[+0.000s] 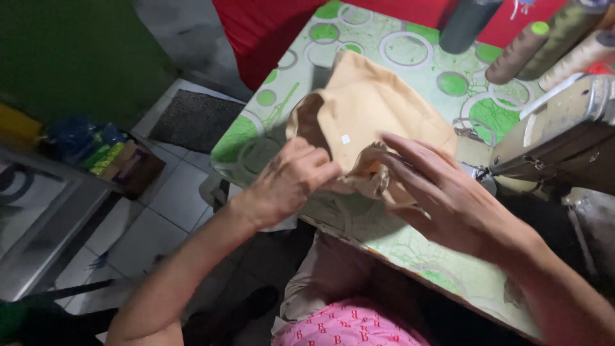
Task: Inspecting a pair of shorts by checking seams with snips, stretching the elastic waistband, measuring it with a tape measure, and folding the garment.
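Bunching tan cloth on the bench, left hand in closed grip, right hand open, nothing yet under the sewing machine.

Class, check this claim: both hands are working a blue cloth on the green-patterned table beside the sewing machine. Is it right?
Not quite. The head view shows the cloth is tan, not blue. The rest stands: the left hand and right hand work it on the green-patterned table beside the sewing machine.

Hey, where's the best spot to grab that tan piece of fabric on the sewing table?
Probably the bunched near edge of the tan fabric, coming from the person's side: its folds stand up there, between the left hand and right hand, while the rest lies flatter.
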